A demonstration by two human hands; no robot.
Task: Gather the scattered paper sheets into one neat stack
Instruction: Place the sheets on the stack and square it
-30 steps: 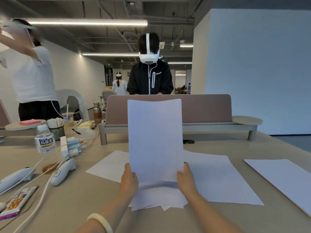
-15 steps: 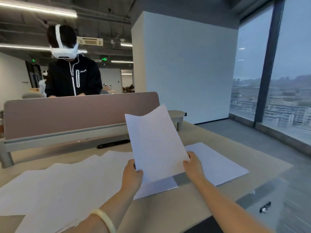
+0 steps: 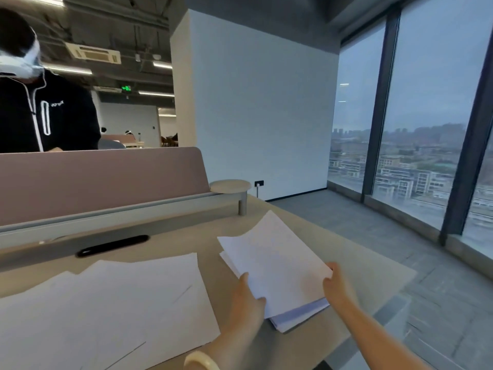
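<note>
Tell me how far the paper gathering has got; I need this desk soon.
Partly done. Several white paper sheets already form one bundle near the beige desk's right end. The left hand and right hand grip its near edge. Left: loose white sheets lie fanned out, overlapping, on the desk's left part.

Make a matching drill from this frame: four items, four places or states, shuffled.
Items
1. sheaf of white paper sheets
2. loose white paper sheets
3. black oblong cable slot
4. pale round bangle

States
A. on the left wrist
B. spread flat on the beige desk
C. gripped by left hand and right hand
D. set in the desktop by the pink divider panel

Pairs: 1-C, 2-B, 3-D, 4-A
</note>
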